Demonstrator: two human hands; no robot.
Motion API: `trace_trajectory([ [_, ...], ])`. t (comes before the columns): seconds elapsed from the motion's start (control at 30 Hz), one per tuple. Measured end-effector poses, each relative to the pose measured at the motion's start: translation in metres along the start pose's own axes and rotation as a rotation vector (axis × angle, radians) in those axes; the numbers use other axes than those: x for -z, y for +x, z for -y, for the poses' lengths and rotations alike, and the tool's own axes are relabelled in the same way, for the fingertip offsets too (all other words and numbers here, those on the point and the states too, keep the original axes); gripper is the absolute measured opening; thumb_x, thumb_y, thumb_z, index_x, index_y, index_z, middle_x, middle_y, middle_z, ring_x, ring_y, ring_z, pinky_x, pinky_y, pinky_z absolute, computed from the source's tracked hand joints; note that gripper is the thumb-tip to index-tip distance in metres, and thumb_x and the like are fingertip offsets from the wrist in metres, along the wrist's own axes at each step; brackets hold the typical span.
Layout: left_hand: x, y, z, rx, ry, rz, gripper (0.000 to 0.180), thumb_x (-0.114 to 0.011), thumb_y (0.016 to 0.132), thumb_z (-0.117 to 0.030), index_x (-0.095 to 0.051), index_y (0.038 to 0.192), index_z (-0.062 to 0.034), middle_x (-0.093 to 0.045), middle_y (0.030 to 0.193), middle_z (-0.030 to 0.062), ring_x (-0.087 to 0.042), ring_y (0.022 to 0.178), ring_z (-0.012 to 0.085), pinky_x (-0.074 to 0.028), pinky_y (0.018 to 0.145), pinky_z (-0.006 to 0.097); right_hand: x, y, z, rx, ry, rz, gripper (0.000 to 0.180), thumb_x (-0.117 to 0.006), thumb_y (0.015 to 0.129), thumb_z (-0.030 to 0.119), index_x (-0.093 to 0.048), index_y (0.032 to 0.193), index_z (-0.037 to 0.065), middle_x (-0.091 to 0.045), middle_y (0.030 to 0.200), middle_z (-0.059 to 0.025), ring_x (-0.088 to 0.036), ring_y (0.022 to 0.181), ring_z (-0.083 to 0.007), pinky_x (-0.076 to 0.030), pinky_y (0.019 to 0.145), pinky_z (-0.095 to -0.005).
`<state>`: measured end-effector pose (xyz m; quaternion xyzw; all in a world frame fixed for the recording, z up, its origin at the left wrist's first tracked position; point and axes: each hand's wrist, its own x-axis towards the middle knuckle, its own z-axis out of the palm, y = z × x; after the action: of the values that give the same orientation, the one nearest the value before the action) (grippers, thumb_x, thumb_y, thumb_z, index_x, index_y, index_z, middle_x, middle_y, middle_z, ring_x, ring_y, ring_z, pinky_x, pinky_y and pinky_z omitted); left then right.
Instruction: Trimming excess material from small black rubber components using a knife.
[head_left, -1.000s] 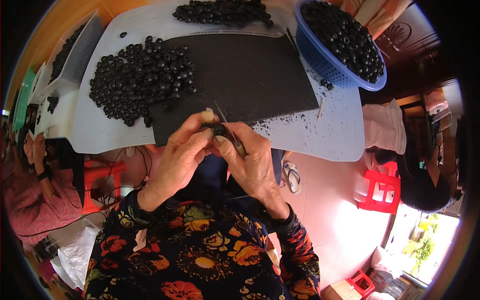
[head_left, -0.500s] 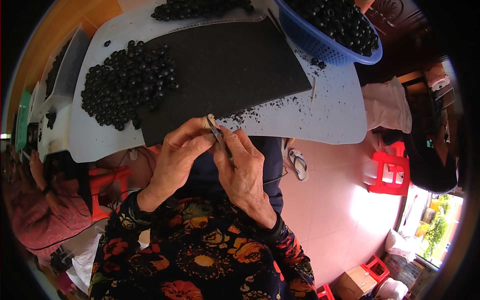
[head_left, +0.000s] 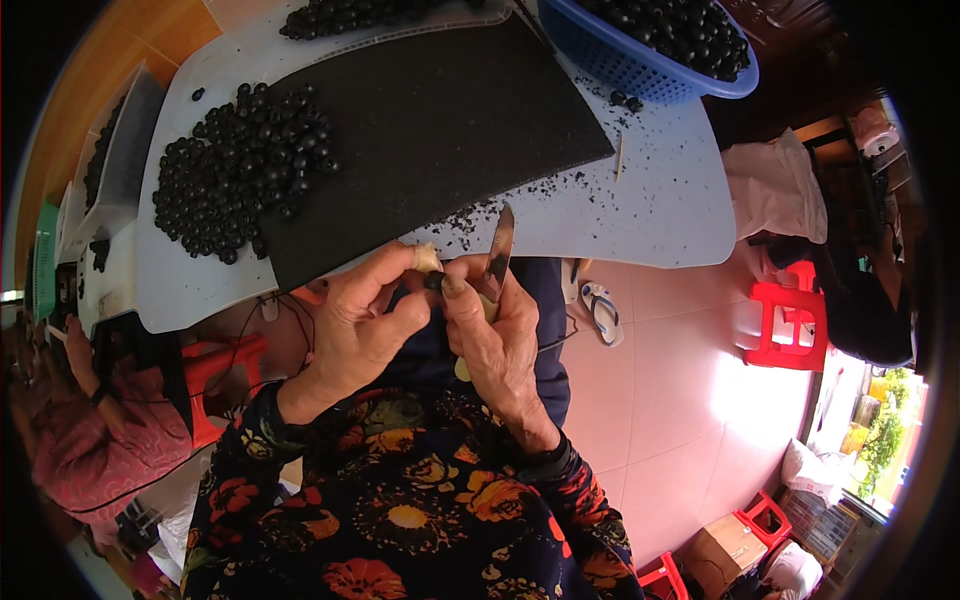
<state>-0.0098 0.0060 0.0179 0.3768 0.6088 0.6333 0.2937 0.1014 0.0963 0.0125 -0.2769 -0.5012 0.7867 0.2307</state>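
Note:
Both my hands meet in front of the table's near edge. A small round black bead (head_left: 434,281) sits between their fingertips. My left hand (head_left: 362,315) is curled, touching the bead with its fingertips; a pale wrapping (head_left: 427,258) covers its index fingertip. My right hand (head_left: 492,335) presses its thumb and index finger against the bead's other side. Its palm also grips a knife (head_left: 503,240) with blade pointing up and away and a yellowish handle partly hidden by the fingers. Beyond my left hand, many similar black beads (head_left: 240,165) lie heaped beside a black mat (head_left: 430,125).
A blue basket (head_left: 650,70) full of black beads stands at the far right of the pale table (head_left: 660,215). Black crumbs and a thin stick (head_left: 619,158) lie near it. A grey bin (head_left: 125,150) is at left. Another person's hand (head_left: 80,352) shows at far left.
The knife blade has swung away from the fingertips and now points up beside my right hand. The black bead has come into sight between both hands' fingertips.

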Motion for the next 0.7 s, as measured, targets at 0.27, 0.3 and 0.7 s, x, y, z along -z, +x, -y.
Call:
trace_trajectory([
  [0.27,0.002,0.000,0.001,0.080,-0.082,0.042,0.030,-0.056,0.080,0.005,-0.056,0.109,0.0030,-0.056,0.095,0.0039,-0.052,0.086,0.0086,-0.044,0.077,0.022,0.010,-0.002,-0.002,-0.082,0.140,0.045,0.019,-0.060,0.092,0.019,-0.058,0.096,0.001,-0.054,0.074,0.0033,-0.041,0.065,-0.0020,-0.035,0.057,-0.0186],
  [0.3,0.002,0.000,0.001,0.083,-0.124,0.053,0.030,-0.056,0.080,0.005,-0.056,0.110,0.0028,-0.056,0.096,0.0038,-0.052,0.087,0.0086,-0.044,0.078,0.022,0.010,-0.002,0.000,-0.098,0.139,0.041,0.019,-0.060,0.092,0.020,-0.058,0.096,0.001,-0.053,0.072,0.0039,-0.040,0.064,-0.0020,-0.035,0.057,-0.0187],
  [0.7,0.010,0.003,0.004,0.045,-0.081,0.132,0.024,-0.059,0.085,-0.001,-0.055,0.109,0.0051,-0.056,0.101,0.0054,-0.053,0.093,0.0118,-0.044,0.083,0.025,0.016,0.002,-0.003,0.050,-0.235,0.021,0.021,-0.051,0.095,0.018,-0.058,0.088,0.000,-0.048,0.061,0.0020,-0.040,0.054,-0.0041,-0.032,0.049,-0.0217],
])
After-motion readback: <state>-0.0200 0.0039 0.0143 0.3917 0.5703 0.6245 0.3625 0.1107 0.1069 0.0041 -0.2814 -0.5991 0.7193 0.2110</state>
